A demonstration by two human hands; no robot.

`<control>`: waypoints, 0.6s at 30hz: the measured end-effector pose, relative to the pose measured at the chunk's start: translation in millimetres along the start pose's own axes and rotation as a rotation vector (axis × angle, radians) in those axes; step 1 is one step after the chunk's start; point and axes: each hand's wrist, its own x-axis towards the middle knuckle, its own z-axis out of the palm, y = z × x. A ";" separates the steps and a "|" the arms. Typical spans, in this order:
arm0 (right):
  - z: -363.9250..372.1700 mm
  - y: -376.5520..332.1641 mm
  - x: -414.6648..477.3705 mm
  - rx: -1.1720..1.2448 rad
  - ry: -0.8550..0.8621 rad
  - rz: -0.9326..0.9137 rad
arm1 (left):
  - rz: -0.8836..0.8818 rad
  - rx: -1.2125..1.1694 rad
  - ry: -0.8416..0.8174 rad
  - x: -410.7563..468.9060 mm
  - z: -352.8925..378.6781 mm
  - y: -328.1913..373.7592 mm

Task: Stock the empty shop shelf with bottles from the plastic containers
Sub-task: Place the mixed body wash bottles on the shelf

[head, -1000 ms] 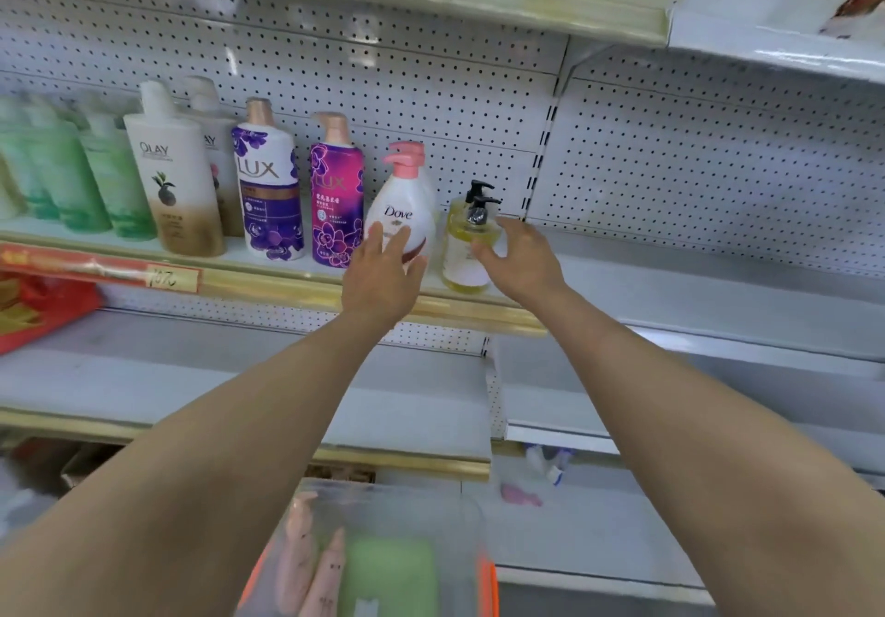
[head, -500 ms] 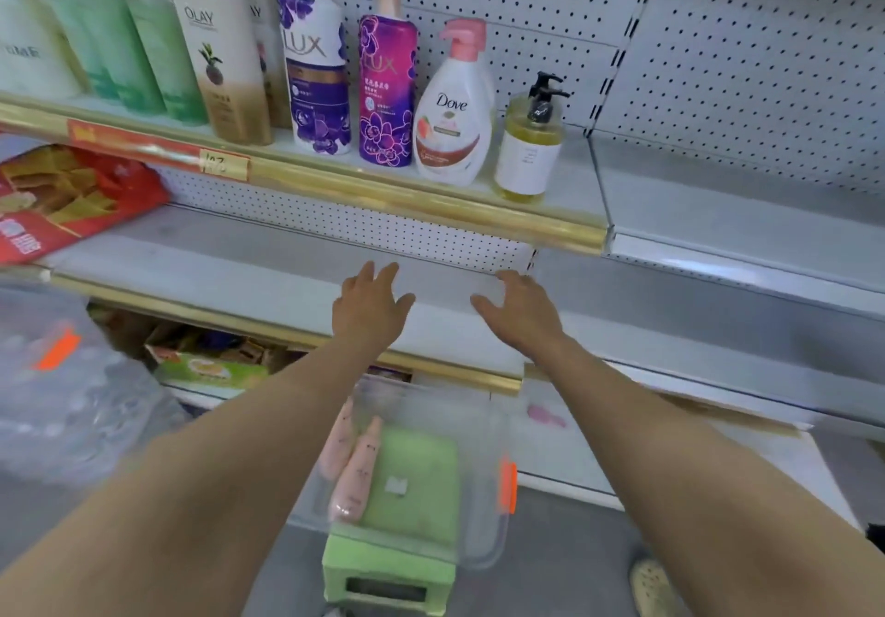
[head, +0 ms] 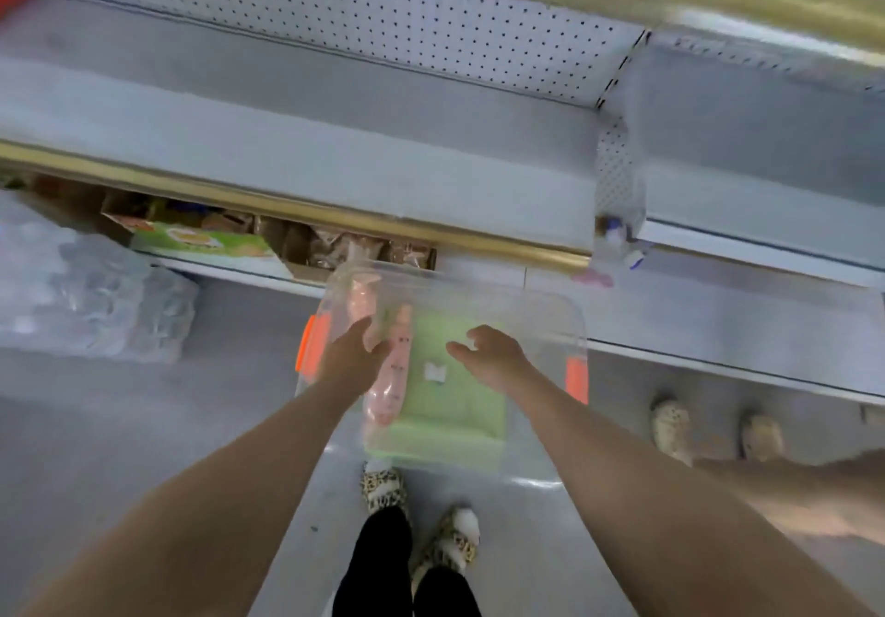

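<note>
A clear plastic container [head: 536, 310] with orange latches stands on a green stool below me. Two pink bottles lie in its left side: one [head: 390, 377] in the middle-left, another [head: 361, 300] further back. My left hand [head: 352, 358] reaches into the container, fingers spread just above the pink bottles, holding nothing. My right hand [head: 493, 353] hovers over the container's middle with loosely curled fingers, empty. An empty grey shelf [head: 287, 137] with a gold front strip runs above the container.
A shrink-wrapped pack of water bottles [head: 91, 305] sits on the floor at left. Boxes and packets [head: 206, 238] fill the lowest shelf. Another person's feet [head: 670, 427] stand at right. My own feet [head: 416, 516] are just behind the stool.
Both hands left the bottles on the upper shelf and dropped down into the plastic container. My view tilted from the stocked shelf down to the floor.
</note>
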 end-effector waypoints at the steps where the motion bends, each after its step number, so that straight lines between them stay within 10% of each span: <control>1: 14.9 2.2 10.5 0.044 -0.037 0.039 | -0.033 -0.033 0.004 10.0 6.1 -10.4; 11: 103.6 -4.6 97.3 0.723 -0.222 0.286 | -0.295 -0.329 0.292 66.3 60.6 -38.4; 18: 119.2 1.4 124.0 0.678 -0.157 0.251 | -0.317 -0.283 0.280 69.9 68.8 -34.0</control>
